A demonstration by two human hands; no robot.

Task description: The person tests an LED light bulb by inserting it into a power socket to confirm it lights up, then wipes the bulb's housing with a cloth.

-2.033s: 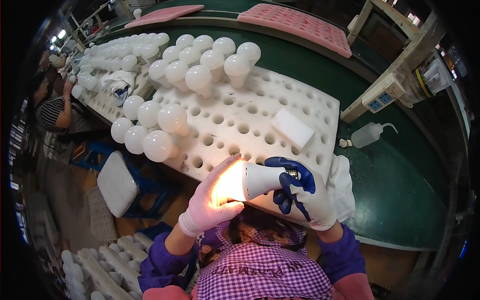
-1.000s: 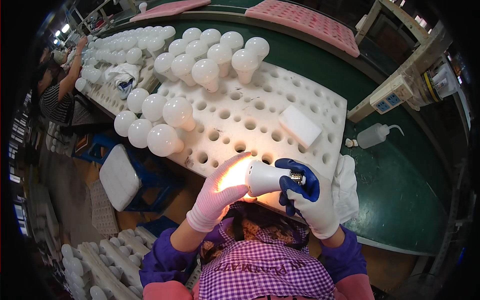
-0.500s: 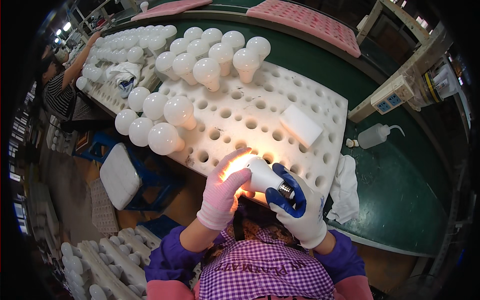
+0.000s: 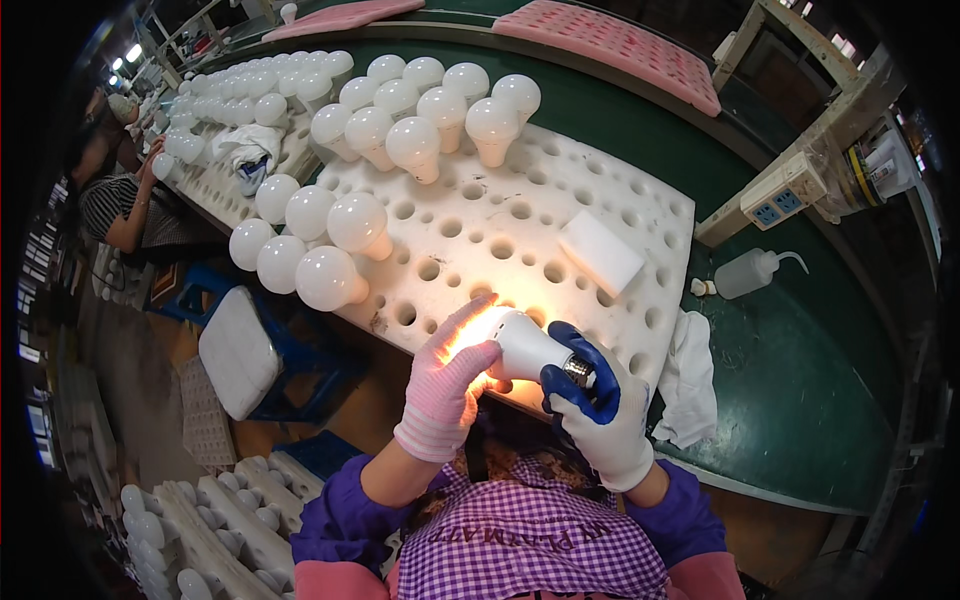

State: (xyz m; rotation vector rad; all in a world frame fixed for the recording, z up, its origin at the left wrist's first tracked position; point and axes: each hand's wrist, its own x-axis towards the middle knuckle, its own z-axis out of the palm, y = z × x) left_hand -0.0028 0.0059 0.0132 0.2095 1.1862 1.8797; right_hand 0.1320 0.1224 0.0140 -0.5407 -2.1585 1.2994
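Observation:
A lit light bulb (image 4: pixel 528 346) lies sideways between my hands, over the near edge of a white foam tray (image 4: pixel 640 210) full of round holes. My left hand (image 4: pixel 450 378), in a pink glove, is wrapped round the glowing dome, thumb on the near side. A white glove with blue-coated fingers covers my right hand (image 4: pixel 606 405); its thumb and fingers close round the metal screw base (image 4: pixel 578 370). Unlit white bulbs (image 4: pixel 326 278) stand in the tray's left part, with another group (image 4: pixel 413 145) at its far side. A white foam block (image 4: pixel 602 251) rests on the tray.
On the green bench to the right are a squeeze bottle (image 4: pixel 746 273), a white cloth (image 4: pixel 688 380) and a socket strip (image 4: pixel 784 202). A pink foam tray (image 4: pixel 610 50) lies beyond. At left stand a stool (image 4: pixel 240 350) and a co-worker (image 4: pixel 125 205); more bulbs fill racks (image 4: pixel 215 530) at lower left.
My right hand's fingers have shifted slightly round the screw base, showing more of it. The bulb stays lit in my left hand. The co-worker's raised arm has come down.

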